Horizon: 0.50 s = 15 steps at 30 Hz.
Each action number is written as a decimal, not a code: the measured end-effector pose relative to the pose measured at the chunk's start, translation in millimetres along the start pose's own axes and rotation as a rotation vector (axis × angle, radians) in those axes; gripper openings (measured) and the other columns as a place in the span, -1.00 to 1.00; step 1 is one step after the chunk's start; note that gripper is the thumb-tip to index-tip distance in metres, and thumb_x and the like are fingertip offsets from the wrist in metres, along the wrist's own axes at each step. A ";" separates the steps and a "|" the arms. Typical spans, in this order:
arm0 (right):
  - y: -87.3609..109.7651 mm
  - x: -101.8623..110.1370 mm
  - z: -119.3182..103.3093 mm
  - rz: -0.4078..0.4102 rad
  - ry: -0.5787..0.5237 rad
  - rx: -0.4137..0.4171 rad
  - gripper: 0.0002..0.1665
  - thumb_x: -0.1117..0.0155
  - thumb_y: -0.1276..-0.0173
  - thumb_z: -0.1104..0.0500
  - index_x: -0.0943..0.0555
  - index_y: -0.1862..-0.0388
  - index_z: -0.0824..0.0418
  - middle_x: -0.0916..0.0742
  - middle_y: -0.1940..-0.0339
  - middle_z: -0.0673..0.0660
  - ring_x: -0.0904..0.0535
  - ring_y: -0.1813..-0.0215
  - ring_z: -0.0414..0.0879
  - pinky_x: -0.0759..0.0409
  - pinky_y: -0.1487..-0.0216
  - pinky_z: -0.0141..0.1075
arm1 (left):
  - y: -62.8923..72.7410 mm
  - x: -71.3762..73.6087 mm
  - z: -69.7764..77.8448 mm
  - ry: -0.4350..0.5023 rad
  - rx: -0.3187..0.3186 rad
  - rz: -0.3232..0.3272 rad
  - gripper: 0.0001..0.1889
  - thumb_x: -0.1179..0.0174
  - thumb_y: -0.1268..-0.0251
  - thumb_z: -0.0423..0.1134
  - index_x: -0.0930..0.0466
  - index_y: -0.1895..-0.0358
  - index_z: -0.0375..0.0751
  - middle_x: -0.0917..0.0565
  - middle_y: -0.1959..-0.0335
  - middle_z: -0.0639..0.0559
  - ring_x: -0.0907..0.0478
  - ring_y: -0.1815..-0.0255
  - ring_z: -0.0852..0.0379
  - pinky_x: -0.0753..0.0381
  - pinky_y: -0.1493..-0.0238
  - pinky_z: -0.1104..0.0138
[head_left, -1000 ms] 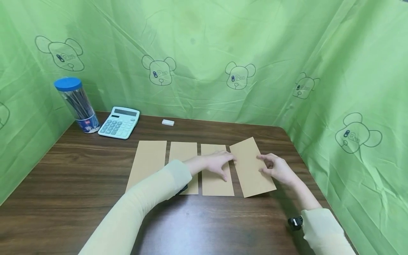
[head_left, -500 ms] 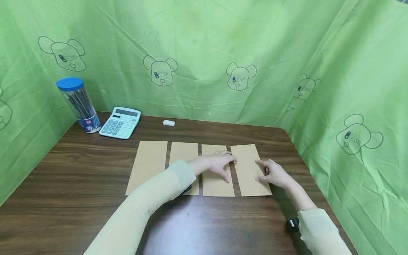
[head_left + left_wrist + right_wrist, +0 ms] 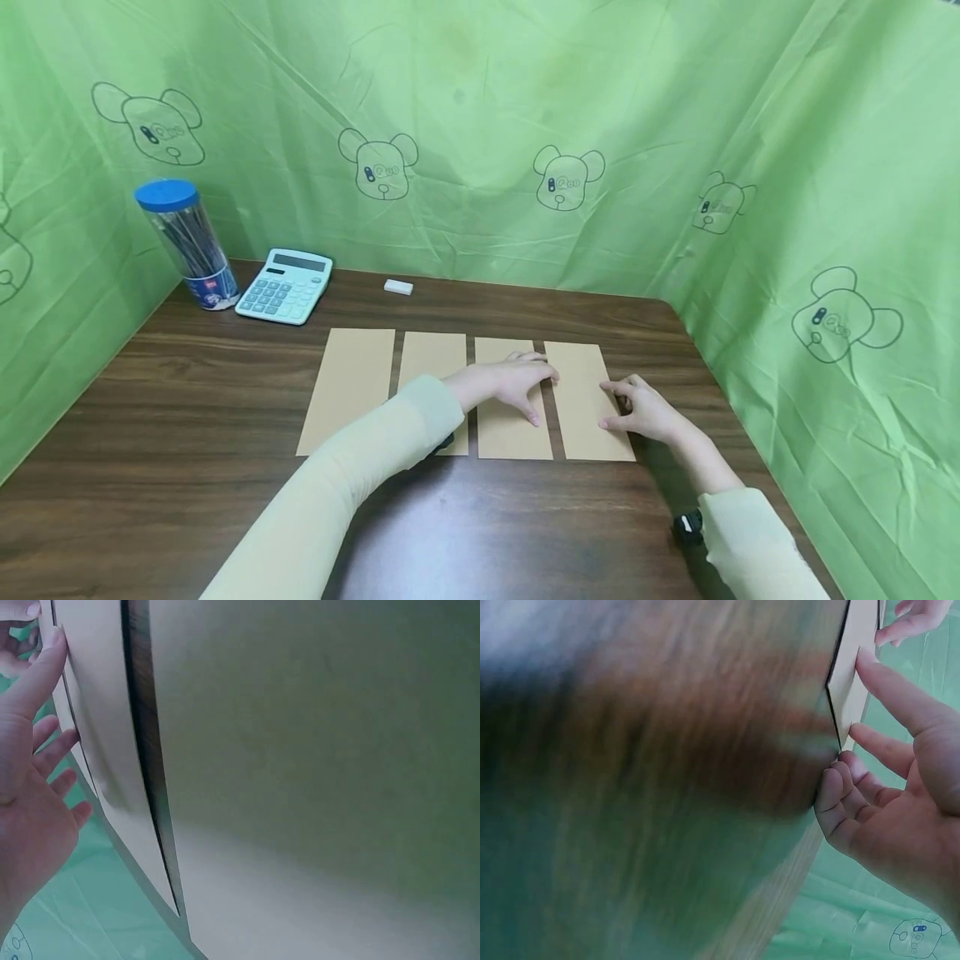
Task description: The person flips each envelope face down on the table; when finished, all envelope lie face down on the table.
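Note:
Several brown kraft-paper rectangles lie side by side on the dark wooden table in the head view. My left hand reaches over the third paper with its fingers spread. Its fingertips are right at the left edge of the rightmost paper. On the opposite side, my right hand rests its index fingertip and thumb tip, held apart, on that paper's right edge. In the right wrist view its other fingers curl loosely beside the paper. My left sleeve hides part of the two left papers.
At the back left stand a clear tub of pens with a blue lid and a light blue calculator. A small white eraser lies near the back edge. Green curtain encloses the table at the back and sides.
The rightmost paper has turned from a slant into line with the others and lies flat. My right hand has moved slightly down with its edge; my left hand has hardly moved.

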State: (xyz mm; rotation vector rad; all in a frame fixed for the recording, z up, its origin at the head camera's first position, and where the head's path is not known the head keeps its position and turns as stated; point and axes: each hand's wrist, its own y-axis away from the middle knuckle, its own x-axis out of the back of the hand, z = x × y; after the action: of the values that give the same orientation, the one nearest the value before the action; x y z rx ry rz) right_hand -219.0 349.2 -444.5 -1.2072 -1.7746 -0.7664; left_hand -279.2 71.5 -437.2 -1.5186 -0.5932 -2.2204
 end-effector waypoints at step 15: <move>7.7 47.9 -29.1 0.092 0.107 0.049 -0.22 -0.47 -0.08 0.05 -0.41 -0.27 0.21 -0.49 0.12 0.21 -0.45 0.26 0.02 -0.42 0.30 -0.27 | 88.9 72.4 -11.1 -0.034 0.053 0.312 -0.19 -0.15 -0.12 0.30 -0.26 -0.36 -0.08 -0.32 -0.38 0.06 -0.03 -0.49 -0.02 0.00 -0.42 -0.04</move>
State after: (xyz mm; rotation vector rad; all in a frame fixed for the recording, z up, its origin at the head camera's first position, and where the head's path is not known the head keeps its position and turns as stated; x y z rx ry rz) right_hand -212.1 348.0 -388.3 -1.1848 -1.6307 -0.7165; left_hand -265.2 -14.4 -361.7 -1.5094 -0.3898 -1.9323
